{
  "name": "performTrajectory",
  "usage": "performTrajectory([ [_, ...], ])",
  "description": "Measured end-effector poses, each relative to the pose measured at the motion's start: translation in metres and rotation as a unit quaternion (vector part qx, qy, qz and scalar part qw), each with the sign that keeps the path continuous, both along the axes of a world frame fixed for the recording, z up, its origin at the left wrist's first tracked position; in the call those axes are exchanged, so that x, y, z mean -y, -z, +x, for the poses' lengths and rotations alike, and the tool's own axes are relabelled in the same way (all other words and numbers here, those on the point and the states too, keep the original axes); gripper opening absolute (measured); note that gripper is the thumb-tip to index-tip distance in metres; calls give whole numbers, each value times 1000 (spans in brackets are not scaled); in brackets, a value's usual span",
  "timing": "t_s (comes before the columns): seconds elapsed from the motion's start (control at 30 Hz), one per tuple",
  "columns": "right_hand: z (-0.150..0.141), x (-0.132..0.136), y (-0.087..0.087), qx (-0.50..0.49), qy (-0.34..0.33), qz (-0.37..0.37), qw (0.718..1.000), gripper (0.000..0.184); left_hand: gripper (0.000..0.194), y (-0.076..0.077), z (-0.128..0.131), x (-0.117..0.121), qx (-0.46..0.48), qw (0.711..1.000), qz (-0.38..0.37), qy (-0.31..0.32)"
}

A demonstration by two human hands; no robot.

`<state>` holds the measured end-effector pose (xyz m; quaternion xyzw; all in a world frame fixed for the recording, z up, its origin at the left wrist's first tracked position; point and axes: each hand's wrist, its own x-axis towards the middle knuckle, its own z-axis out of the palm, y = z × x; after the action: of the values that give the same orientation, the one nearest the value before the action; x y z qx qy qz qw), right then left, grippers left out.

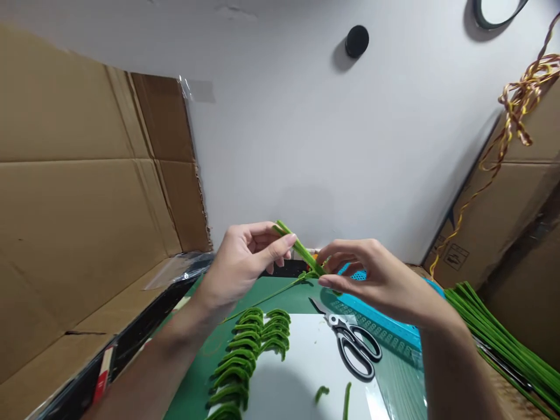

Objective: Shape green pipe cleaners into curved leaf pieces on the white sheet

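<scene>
My left hand pinches the upper part of a few green pipe cleaner pieces between thumb and fingers. At their lower end, my right hand has thumb and fingertips closed on the same pieces, which slant down to the right. Below lie two columns of curved green pipe cleaner pieces, partly on a white sheet. A bent short piece and a straight one rest nearer to me. Scissors with black and grey handles lie beneath my right hand, blades slightly apart.
A blue perforated basket stands behind the scissors, partly hidden by my right arm. Long green pipe cleaners are bundled at the right. Cardboard walls the left side. Twisted yellow-brown cord hangs at upper right.
</scene>
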<state>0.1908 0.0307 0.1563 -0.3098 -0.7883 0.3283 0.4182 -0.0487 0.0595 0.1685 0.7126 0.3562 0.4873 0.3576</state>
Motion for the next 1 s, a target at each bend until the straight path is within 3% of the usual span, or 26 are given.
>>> performTrajectory([
  [0.1, -15, -3, 3, 26, 30, 38, 999, 13, 26, 3, 8, 3, -31, 999, -4, 28],
  [0.23, -24, -6, 7, 57, 44, 53, 996, 27, 22, 7, 14, 8, -34, 997, -7, 67],
  [0.47, -21, -15, 15, 90, 20, -26, 995, 46, 26, 10, 12, 8, -22, 998, 32, 50],
  [0.67, -11, -13, 13, 93, -6, -52, 994, 45, 33, 15, 15, 8, -8, 998, 15, 58],
  [0.77, -1, -11, 12, -31, 54, -29, 998, 36, 42, 27, 24, 10, 51, 997, 3, 50],
  [0.87, 7, -8, 23, -189, 150, 26, 970, 24, 43, 42, 39, 15, 90, 985, -68, 131],
  [0.93, 9, -3, 40, -214, 205, 58, 953, 20, 42, 52, 52, 18, 119, 959, -149, 210],
  [1.0, 11, 5, 60, -194, 247, 82, 946, 23, 36, 61, 64, 21, 158, 936, -215, 229],
])
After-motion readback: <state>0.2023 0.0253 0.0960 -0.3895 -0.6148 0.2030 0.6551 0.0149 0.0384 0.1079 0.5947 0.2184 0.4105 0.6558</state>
